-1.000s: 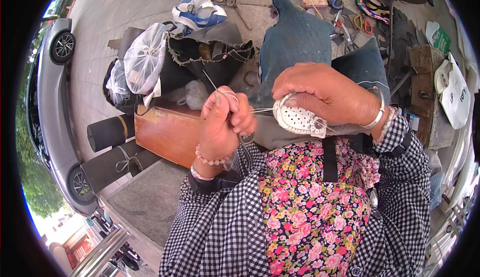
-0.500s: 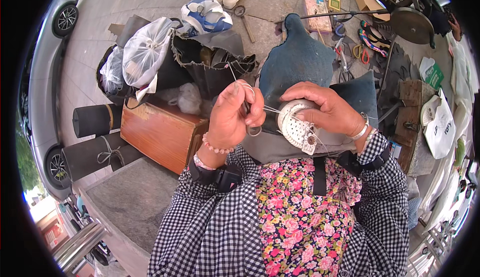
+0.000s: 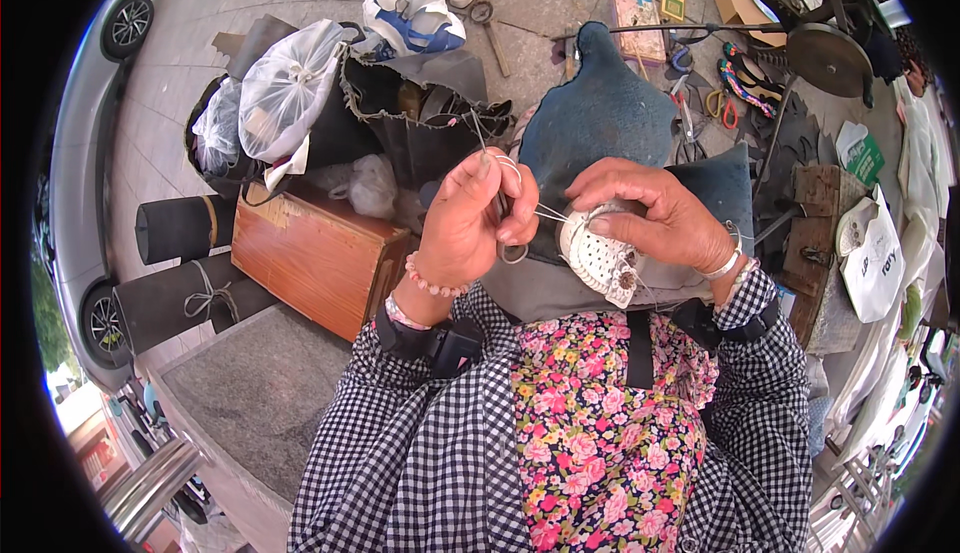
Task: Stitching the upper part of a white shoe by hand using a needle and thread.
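Note:
My left hand (image 3: 474, 215) is closed round a thin pointed metal tool (image 3: 478, 131) whose tip sticks up above the fingers. A metal ring (image 3: 513, 253) shows below the same hand. White thread (image 3: 550, 213) loops over its fingers and runs taut to a white shoe (image 3: 598, 263) with small punched holes and a flower-like ornament at its toe. My right hand (image 3: 650, 215) grips the shoe from above, its thumb pressing on the upper. The shoe is over my lap, above a grey cloth (image 3: 520, 293); its far side is hidden by the right hand.
A wooden box (image 3: 310, 263) and bags, including a clear plastic one (image 3: 290, 93), stand at left. Ahead lies a blue pad (image 3: 600, 103), with scissors (image 3: 685, 118) and a hammer-like tool (image 3: 492, 38) beyond. A black metal machine (image 3: 828, 58) is at far right.
The view has shifted slightly. My left hand has come a little closer to the shoe, still holding tool and thread; my right hand keeps its grip on the shoe.

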### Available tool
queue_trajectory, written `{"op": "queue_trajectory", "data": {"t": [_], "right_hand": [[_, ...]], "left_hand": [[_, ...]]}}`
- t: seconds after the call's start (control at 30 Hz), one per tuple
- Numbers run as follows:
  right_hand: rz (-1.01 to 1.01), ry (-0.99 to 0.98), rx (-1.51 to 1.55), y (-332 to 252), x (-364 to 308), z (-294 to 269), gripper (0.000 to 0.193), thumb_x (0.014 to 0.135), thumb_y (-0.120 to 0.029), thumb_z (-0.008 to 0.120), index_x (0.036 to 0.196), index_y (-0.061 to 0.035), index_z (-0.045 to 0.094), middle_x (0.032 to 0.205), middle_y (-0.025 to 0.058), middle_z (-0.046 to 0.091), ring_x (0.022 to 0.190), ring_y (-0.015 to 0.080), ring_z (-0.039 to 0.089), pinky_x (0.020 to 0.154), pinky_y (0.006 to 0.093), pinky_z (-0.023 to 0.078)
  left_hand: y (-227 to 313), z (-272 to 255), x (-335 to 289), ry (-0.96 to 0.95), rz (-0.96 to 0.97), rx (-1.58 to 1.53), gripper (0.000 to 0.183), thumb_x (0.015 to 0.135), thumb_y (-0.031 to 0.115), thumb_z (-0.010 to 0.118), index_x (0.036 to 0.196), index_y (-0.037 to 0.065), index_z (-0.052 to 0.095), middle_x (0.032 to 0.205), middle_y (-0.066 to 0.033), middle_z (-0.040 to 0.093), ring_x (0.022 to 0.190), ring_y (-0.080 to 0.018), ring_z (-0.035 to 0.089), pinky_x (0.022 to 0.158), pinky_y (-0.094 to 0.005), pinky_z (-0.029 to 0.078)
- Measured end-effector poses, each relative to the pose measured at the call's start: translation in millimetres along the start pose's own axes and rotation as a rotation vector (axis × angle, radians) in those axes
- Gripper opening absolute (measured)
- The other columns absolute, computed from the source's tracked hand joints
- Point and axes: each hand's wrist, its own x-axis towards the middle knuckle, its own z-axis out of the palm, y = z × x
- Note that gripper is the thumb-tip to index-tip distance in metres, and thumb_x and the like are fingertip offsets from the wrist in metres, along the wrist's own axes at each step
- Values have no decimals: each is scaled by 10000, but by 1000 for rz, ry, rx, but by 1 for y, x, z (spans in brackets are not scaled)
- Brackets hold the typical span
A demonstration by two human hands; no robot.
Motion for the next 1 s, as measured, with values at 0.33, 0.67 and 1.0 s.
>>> {"op": "queue_trajectory", "data": {"t": [0.33,0.67,1.0], "right_hand": [[303,-93,-71,-14,20,-3,123,790,-44,536,882,3,603,824,29,613,781,76,543,707,226,431],[324,-192,254,5,18,-29,275,886,-165,510,1067,6,626,948,14,644,856,60,552,772,219,441],[301,-188,221,6,13,-21,276,850,-160,593,1062,9,644,935,32,671,852,88,589,778,238,465]], "left_hand": [[-2,9,-5,-71,-25,36,311,992,346,386,850,100,513,672,-46,462,492,-97,335,480,-253,315],[-10,-8,-6,141,-61,-81,352,1005,369,327,862,110,518,673,-11,417,505,-97,331,487,-256,323],[-13,-13,0,134,-104,-185,363,1001,372,339,863,104,542,661,-5,408,510,-98,341,485,-261,325]]}}
